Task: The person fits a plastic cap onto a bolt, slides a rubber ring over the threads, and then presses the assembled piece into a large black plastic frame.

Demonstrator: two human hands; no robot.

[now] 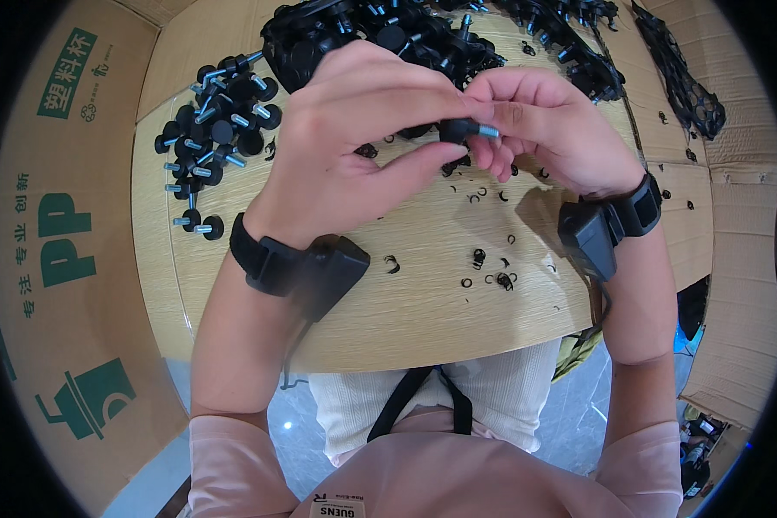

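Above the table's middle, a black rubber screw-in foot [457, 130] with a shiny threaded stud points to the right. My left hand [363, 121] grips its black head between thumb and fingers. My right hand [548, 125] is closed at the stud side, thumb and forefinger pinched together by the foot; whatever lies between those fingertips is hidden. Loose scraps of black rubber trim [504, 281], some curled into rings, lie on the table below both hands. To the left of my left hand is a heap of separate studded feet [220, 129].
A big tangled pile of black rubber parts with studs [388, 39] fills the table's far side. Cardboard walls [86, 259] stand left and right. On the right cardboard lies a black mesh strip [686, 82]. The wooden tabletop's [423, 337] near edge curves before my lap.
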